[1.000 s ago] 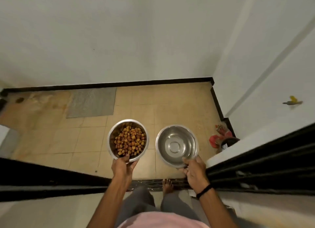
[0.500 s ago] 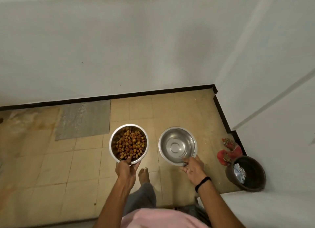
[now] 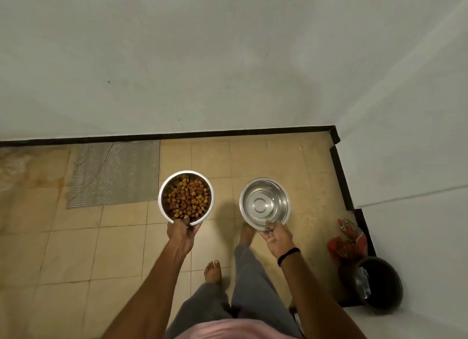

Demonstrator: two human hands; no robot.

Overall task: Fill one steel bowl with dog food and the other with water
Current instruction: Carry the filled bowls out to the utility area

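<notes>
I carry two steel bowls above a tiled floor. The left steel bowl [image 3: 162, 199] is heaped with brown dog food [image 3: 187, 199]; my left hand [image 3: 182, 231] grips its near rim, thumb over the edge. The right steel bowl [image 3: 264, 204] shows a shiny bottom, and I cannot tell whether it holds water; my right hand [image 3: 277, 237] holds its near rim. A black band circles that wrist. Both bowls are level and apart from each other.
Beige floor tiles [image 3: 121, 247] run to a white wall with a black skirting [image 3: 177, 136]. A grey striped mat [image 3: 114, 174] lies at the left by the wall. A dark bucket [image 3: 379, 285] and a red cloth [image 3: 347, 240] sit in the right corner. My bare feet [image 3: 214, 271] stand below the bowls.
I have stepped forward through the doorway onto the tiled floor; the dark threshold has left the view and the wall is closer. Both hands keep the same hold on the bowls.
</notes>
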